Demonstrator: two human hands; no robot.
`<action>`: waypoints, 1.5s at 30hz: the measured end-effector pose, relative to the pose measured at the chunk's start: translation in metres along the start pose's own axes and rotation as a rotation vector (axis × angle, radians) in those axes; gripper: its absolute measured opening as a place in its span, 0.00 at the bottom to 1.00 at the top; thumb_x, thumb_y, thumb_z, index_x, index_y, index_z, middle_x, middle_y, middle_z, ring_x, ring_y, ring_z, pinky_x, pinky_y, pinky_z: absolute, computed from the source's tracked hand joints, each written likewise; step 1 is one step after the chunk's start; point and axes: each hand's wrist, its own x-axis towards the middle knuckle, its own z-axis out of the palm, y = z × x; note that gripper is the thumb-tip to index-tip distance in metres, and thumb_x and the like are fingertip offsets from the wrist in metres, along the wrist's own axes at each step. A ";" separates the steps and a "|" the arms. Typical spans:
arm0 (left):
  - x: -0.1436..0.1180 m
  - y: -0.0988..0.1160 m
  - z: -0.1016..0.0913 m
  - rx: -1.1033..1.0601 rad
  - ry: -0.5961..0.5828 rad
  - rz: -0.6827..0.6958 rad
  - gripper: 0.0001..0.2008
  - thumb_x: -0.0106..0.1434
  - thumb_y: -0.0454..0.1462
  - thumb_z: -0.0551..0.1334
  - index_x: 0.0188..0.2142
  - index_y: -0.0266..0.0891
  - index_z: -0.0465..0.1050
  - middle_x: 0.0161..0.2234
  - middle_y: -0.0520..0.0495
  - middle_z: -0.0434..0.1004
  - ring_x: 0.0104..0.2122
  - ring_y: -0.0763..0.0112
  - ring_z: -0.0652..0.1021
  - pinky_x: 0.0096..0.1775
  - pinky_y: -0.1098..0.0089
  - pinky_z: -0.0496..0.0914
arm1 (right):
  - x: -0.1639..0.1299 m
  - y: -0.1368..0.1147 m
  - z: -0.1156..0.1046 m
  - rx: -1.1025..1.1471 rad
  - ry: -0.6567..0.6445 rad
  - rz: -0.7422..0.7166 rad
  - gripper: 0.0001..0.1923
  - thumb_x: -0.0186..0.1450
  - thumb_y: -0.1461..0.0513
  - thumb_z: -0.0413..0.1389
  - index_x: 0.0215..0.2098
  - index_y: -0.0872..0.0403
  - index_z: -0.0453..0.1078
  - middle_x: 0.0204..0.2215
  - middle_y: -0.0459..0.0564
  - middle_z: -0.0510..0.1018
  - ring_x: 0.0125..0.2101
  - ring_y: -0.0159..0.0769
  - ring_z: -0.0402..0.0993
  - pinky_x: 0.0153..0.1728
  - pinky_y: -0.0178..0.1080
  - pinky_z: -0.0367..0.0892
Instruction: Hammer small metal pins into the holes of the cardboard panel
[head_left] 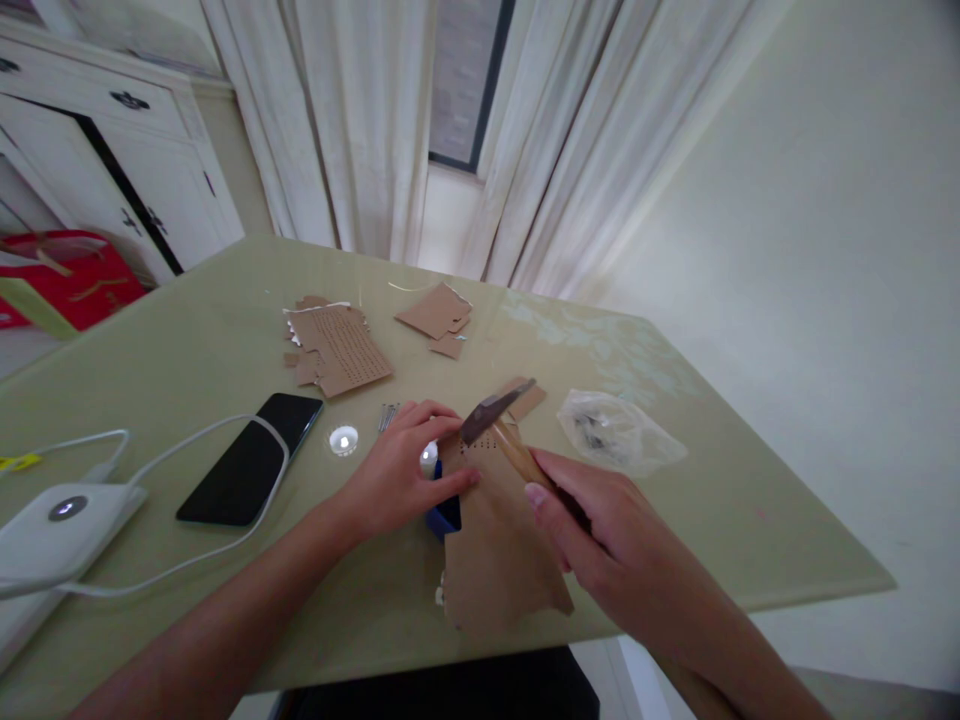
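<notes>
In my right hand [600, 510] is a hammer [514, 450] with a wooden handle, its dark metal head over the upper part of a brown cardboard piece [510, 540]. My fingers are wrapped round the handle. Rows of small holes show in the cardboard near the head. My left hand [405, 465] rests at the cardboard's left edge, thumb and forefinger stretched apart; the thumb lies on the board and the forefinger reaches close to the hammer head, which hides the spot beneath. Under the cardboard, a blue object [444, 515] is partly covered. Several nails [388, 416] lie beyond my left hand.
Torn cardboard with rows of holes [345, 350] and smaller cardboard scraps [435, 312] lie farther back. A clear plastic bag [619, 430] with dark contents sits at right. At left are a black phone [251, 460], a white cable [217, 550] and a white power strip [60, 530].
</notes>
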 end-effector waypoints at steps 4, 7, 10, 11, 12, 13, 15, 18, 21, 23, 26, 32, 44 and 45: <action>-0.001 0.001 0.001 -0.003 0.001 0.005 0.20 0.66 0.47 0.74 0.54 0.45 0.81 0.54 0.43 0.80 0.55 0.54 0.77 0.57 0.54 0.72 | -0.002 0.005 0.004 0.000 -0.060 0.012 0.12 0.80 0.58 0.50 0.41 0.52 0.72 0.32 0.50 0.82 0.33 0.39 0.78 0.33 0.38 0.66; -0.001 0.002 0.001 -0.019 0.018 0.007 0.23 0.64 0.49 0.75 0.55 0.45 0.81 0.54 0.43 0.80 0.55 0.54 0.78 0.58 0.55 0.72 | -0.004 0.011 -0.001 0.206 -0.040 0.065 0.15 0.81 0.54 0.52 0.38 0.52 0.71 0.23 0.43 0.75 0.23 0.32 0.72 0.26 0.35 0.64; 0.002 -0.001 -0.005 -0.063 0.066 -0.046 0.23 0.67 0.51 0.72 0.56 0.46 0.80 0.55 0.43 0.81 0.51 0.57 0.80 0.53 0.59 0.75 | 0.006 0.025 -0.003 0.536 0.095 0.078 0.18 0.80 0.50 0.55 0.36 0.52 0.71 0.19 0.40 0.70 0.18 0.28 0.66 0.19 0.32 0.62; 0.003 -0.003 -0.009 -0.058 0.110 -0.098 0.22 0.69 0.52 0.70 0.56 0.45 0.80 0.53 0.44 0.82 0.46 0.60 0.80 0.47 0.62 0.75 | 0.014 0.032 -0.001 0.644 0.153 0.071 0.18 0.78 0.49 0.57 0.36 0.53 0.72 0.20 0.40 0.70 0.17 0.28 0.65 0.18 0.31 0.61; 0.005 -0.007 -0.014 -0.029 0.166 -0.169 0.20 0.71 0.51 0.67 0.56 0.45 0.80 0.50 0.44 0.83 0.40 0.62 0.80 0.42 0.63 0.75 | 0.024 0.041 0.002 0.756 0.217 0.055 0.17 0.77 0.49 0.59 0.38 0.54 0.74 0.22 0.41 0.71 0.16 0.26 0.64 0.16 0.31 0.59; 0.006 -0.011 -0.019 0.029 0.223 -0.251 0.19 0.72 0.50 0.64 0.55 0.44 0.81 0.47 0.45 0.84 0.34 0.64 0.78 0.38 0.64 0.74 | 0.035 0.051 0.007 0.871 0.271 0.050 0.16 0.74 0.49 0.62 0.43 0.54 0.77 0.26 0.42 0.73 0.16 0.25 0.64 0.14 0.31 0.57; 0.008 -0.021 -0.030 0.220 0.283 -0.388 0.16 0.72 0.46 0.62 0.52 0.43 0.82 0.42 0.45 0.85 0.31 0.62 0.77 0.38 0.62 0.73 | 0.059 0.073 0.018 1.037 0.339 0.045 0.19 0.69 0.49 0.67 0.47 0.55 0.80 0.29 0.42 0.73 0.14 0.22 0.62 0.12 0.30 0.54; 0.007 -0.033 -0.041 0.532 0.180 -0.458 0.14 0.71 0.41 0.59 0.48 0.41 0.82 0.45 0.41 0.87 0.44 0.52 0.82 0.49 0.56 0.74 | 0.084 0.102 0.034 1.182 0.380 0.089 0.23 0.62 0.48 0.72 0.46 0.56 0.83 0.26 0.41 0.71 0.14 0.21 0.61 0.11 0.29 0.52; 0.004 -0.040 -0.041 0.701 0.042 -0.547 0.16 0.73 0.41 0.56 0.44 0.42 0.82 0.44 0.37 0.87 0.45 0.46 0.84 0.45 0.55 0.74 | 0.090 0.120 0.044 1.273 0.359 0.178 0.24 0.59 0.50 0.74 0.45 0.57 0.84 0.26 0.40 0.70 0.15 0.20 0.60 0.11 0.27 0.52; 0.003 -0.043 -0.038 0.748 -0.023 -0.583 0.17 0.74 0.42 0.54 0.42 0.42 0.82 0.41 0.37 0.86 0.41 0.45 0.84 0.40 0.57 0.73 | 0.087 0.127 0.047 1.312 0.334 0.223 0.22 0.59 0.50 0.74 0.44 0.57 0.84 0.27 0.40 0.69 0.15 0.20 0.59 0.11 0.27 0.52; 0.001 -0.048 -0.033 0.736 -0.023 -0.561 0.14 0.74 0.43 0.56 0.39 0.42 0.80 0.39 0.38 0.86 0.38 0.47 0.84 0.36 0.59 0.70 | 0.082 0.132 0.048 1.358 0.317 0.270 0.21 0.60 0.51 0.73 0.44 0.57 0.83 0.27 0.40 0.69 0.16 0.20 0.57 0.11 0.27 0.53; -0.004 -0.058 -0.036 0.692 -0.003 -0.559 0.10 0.71 0.43 0.60 0.36 0.44 0.76 0.35 0.39 0.85 0.35 0.48 0.82 0.34 0.59 0.66 | 0.080 0.130 0.046 1.394 0.308 0.307 0.22 0.60 0.51 0.72 0.46 0.57 0.83 0.28 0.40 0.69 0.16 0.20 0.56 0.12 0.27 0.53; 0.001 -0.033 -0.034 0.286 0.202 -0.309 0.12 0.75 0.45 0.59 0.48 0.42 0.75 0.38 0.45 0.80 0.36 0.59 0.78 0.40 0.61 0.73 | 0.076 0.110 0.053 1.287 0.271 0.278 0.22 0.60 0.50 0.71 0.46 0.57 0.82 0.25 0.40 0.72 0.16 0.23 0.62 0.14 0.30 0.54; 0.001 -0.025 -0.031 0.144 0.213 -0.287 0.12 0.75 0.45 0.61 0.51 0.43 0.76 0.39 0.46 0.81 0.36 0.62 0.79 0.38 0.64 0.73 | 0.077 0.109 0.055 1.268 0.257 0.277 0.23 0.61 0.50 0.71 0.47 0.57 0.82 0.23 0.40 0.72 0.16 0.24 0.61 0.14 0.30 0.54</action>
